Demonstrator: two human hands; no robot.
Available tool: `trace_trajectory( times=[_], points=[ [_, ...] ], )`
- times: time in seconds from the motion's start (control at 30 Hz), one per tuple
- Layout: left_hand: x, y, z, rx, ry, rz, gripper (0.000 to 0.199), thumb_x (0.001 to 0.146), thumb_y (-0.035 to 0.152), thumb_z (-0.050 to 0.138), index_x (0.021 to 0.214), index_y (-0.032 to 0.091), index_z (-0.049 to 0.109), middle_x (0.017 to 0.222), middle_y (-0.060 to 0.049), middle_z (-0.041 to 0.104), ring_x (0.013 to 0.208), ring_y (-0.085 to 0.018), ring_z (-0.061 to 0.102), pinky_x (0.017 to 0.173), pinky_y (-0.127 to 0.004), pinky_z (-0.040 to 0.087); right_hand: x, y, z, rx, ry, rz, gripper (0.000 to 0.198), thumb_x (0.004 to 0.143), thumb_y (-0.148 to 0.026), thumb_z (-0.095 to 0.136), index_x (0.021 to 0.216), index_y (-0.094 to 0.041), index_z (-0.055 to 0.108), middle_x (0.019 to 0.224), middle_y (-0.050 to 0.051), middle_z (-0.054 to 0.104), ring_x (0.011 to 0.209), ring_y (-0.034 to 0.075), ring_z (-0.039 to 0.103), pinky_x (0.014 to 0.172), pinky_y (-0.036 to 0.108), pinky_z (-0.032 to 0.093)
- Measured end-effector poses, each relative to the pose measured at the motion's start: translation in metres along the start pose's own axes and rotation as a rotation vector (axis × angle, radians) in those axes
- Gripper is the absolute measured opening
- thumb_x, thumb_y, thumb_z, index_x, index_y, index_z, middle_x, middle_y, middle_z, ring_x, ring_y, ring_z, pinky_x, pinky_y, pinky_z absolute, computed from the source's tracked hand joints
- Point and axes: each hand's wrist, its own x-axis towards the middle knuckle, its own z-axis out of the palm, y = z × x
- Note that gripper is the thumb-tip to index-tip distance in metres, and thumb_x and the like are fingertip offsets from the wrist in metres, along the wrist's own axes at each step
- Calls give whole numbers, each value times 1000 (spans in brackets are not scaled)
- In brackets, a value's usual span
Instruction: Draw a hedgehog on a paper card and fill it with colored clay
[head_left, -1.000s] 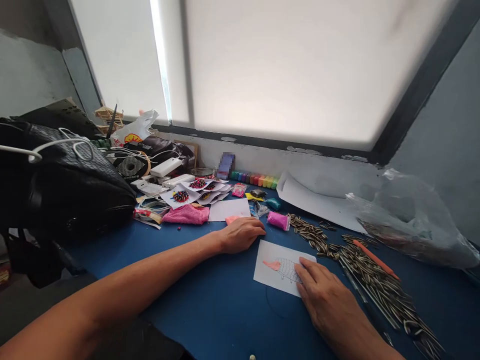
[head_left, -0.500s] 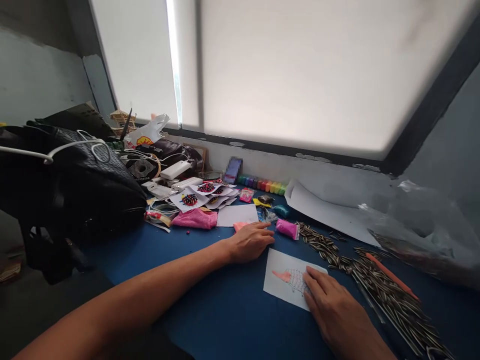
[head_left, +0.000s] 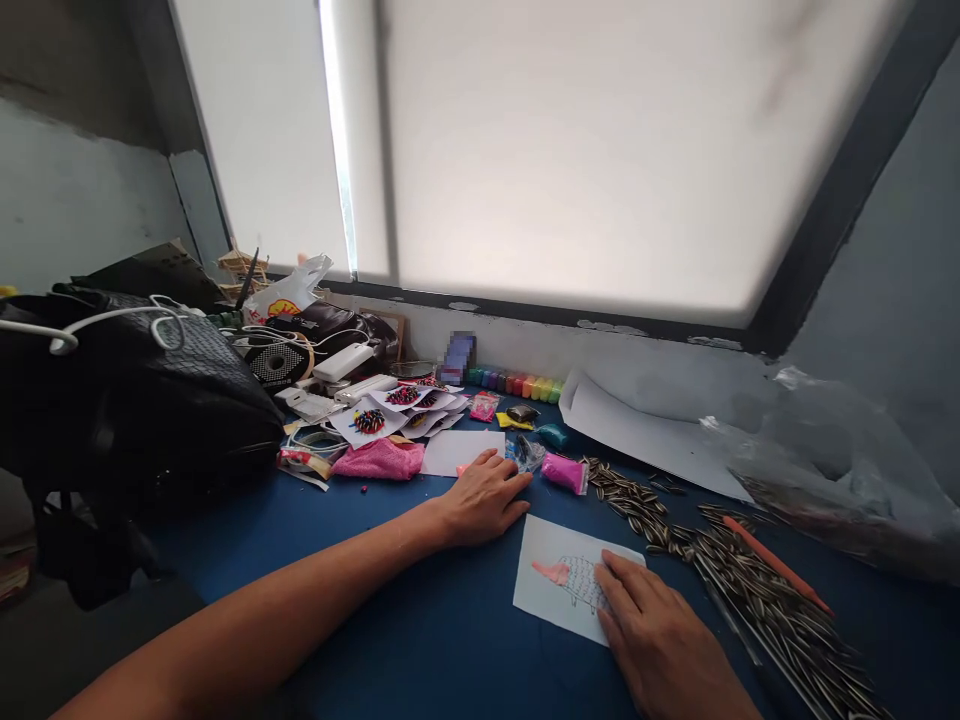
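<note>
- Card [head_left: 555, 622] is my landmark: flat on the blue surface [head_left: 420, 640], slightly askew, in front of me.
- Drawing [head_left: 582, 580] on it: spiny animal in line, two legs visible; part sits under my right grip.
- Done, as I read it: pink fill [head_left: 553, 573] covers the pointed snout end. Looks an early stage.
- Left, as far as I can see: body and legs are bare line; can't tell about the covered end.
- Right grip [head_left: 651, 615]: open, fingers nearly straight and close together, laid over the card's right side. Seems to steady it; nothing pinched that I can see.
- Left grip [head_left: 484, 498]: open, back up, fingers loosely spread and a little bent, on the surface just beyond the card's upper left corner, apart from it. No held thing shows; underside hidden from me.
- Coral bit [head_left: 461, 469]: beyond the card to the left, mostly hidden behind my left hand, by blank paper [head_left: 450, 450].
- Magenta packet [head_left: 562, 473]: just beyond the card.
- Striped seeds [head_left: 787, 610]: heaped right of the card, orange stick [head_left: 780, 566] on them, metal tool [head_left: 727, 608] alongside.
- Decorated cards [head_left: 369, 422]: piled well beyond the card, to the left, pink cloth [head_left: 379, 459] beside them.
</note>
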Motion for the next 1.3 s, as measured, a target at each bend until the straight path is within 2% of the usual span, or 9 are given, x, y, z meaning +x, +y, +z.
trace_trajectory(
  times=[0.13,0.3,0.5,0.7,0.87,1.0,1.13,1.2,1.3],
  points=[
    [1,-1,-1,3,4,-17,26,94,35,49,98,16,66,101,-9,63,94,-22,58,94,-38,42,0,1,-1,-5,12,-10,41,92,-19,37,104,-10,76,105,16,76,91,25,74,68,33,62],
    [0,-3,7,-25,0,-71,31,95,36,46,113,15,61,128,-12,57,117,-24,54,109,-44,33,1,2,-4,-15,-11,-3,46,95,-22,33,106,-10,76,106,15,76,90,25,75,67,33,63],
    [0,-1,6,31,-27,-97,34,96,39,43,114,18,62,126,-10,61,120,-28,53,115,-57,18,0,0,-3,-15,-13,2,47,95,-22,31,106,-11,76,108,14,76,93,25,74,69,33,62],
    [-1,-3,8,18,-21,-96,34,97,37,42,117,17,61,129,-12,59,121,-27,53,115,-54,22,-2,0,0,-3,13,14,45,95,-22,33,106,-12,76,106,14,76,91,25,74,70,34,61],
    [0,-1,4,-65,23,-18,37,92,27,50,128,16,54,150,-17,39,138,-26,39,118,-49,19,-1,2,3,-18,79,-20,44,95,-22,34,101,-12,77,102,15,77,86,25,74,65,33,60],
    [17,0,0,-114,6,-38,62,88,30,57,143,13,36,156,-21,24,145,-30,24,115,-47,27,-2,2,8,-22,100,-31,43,94,-23,35,100,-12,77,103,15,77,86,25,74,65,33,59],
    [45,-3,-3,-113,-155,-166,69,91,44,51,144,5,33,145,-27,40,136,-38,37,107,-55,32,-8,6,15,-15,73,-45,39,93,-23,39,104,-14,76,107,14,76,90,25,73,68,31,60],
    [57,-3,-4,-129,-183,-118,62,90,46,53,140,10,43,137,-20,52,127,-33,49,104,-47,39,-13,10,19,1,53,-62,37,93,-26,42,108,-15,75,109,14,75,92,25,73,68,30,60],
    [69,-2,-5,-142,-146,-88,53,94,47,48,140,20,45,143,-11,49,129,-25,49,106,-36,39,-19,14,25,21,2,-80,35,93,-28,46,115,-17,72,115,12,74,98,24,72,71,28,60]
  ],
)
